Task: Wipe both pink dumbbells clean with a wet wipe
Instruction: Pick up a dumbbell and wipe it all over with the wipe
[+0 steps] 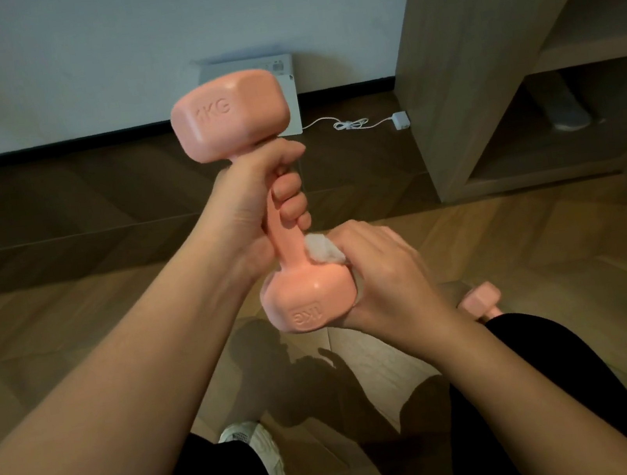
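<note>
Pink dumbbell stands nearly upright in mid-air above the wooden floor, its "1KG" heads at top and bottom. The left hand wraps closed around the handle. The right hand cups the lower head, pressing a white wet wipe against it — most of the wipe is hidden under the fingers. A second pink dumbbell lies on the floor just beyond the right wrist, largely cut off by the arm and a dark-trousered knee. Behind, a white box leans against the wall, partly blocked by the upper head; a white charger cable trails beside it toward a wooden shelf unit. One white shoe shows below.
</note>
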A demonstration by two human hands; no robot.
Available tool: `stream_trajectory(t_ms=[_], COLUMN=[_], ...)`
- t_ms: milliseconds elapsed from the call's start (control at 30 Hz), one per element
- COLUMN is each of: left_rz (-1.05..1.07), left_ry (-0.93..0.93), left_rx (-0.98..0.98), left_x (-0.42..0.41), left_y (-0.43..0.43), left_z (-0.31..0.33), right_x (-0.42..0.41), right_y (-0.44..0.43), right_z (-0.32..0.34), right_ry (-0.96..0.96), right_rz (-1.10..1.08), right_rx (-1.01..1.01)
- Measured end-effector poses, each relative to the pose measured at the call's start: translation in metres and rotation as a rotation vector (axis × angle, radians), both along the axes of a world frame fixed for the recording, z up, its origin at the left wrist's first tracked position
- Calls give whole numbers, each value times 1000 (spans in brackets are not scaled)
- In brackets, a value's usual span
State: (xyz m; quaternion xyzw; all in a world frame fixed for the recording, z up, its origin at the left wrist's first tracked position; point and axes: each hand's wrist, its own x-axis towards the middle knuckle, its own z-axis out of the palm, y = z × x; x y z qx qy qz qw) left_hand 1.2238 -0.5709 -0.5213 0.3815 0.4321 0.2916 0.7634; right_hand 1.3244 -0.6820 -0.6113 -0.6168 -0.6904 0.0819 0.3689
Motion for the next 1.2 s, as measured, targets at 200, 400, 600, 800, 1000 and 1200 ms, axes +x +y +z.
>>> stream_trajectory(t_ms=[200, 400, 600, 800, 1000, 1200], left_rz=[-70, -212, 22, 4, 49, 126], left_ry=[-48, -110, 76, 17, 70, 156], left_rx=[3, 17, 9, -23, -12, -53], left_x=[-4, -3, 1, -2, -3, -7], left_y=[2, -1, -2, -2, 1, 2], left_z=[-2, -2, -6, -8, -4, -12], right_x=[1, 5, 1, 3, -1, -7], right_y=[1, -3, -5, -4, -1, -1], right_z=[5, 7, 4, 8, 6, 2], right_ry=[103, 72, -87, 87, -88, -119], right_rz=[84, 111, -34, 106, -25, 0], right_rx=[-136, -112, 44, -167, 17, -76])
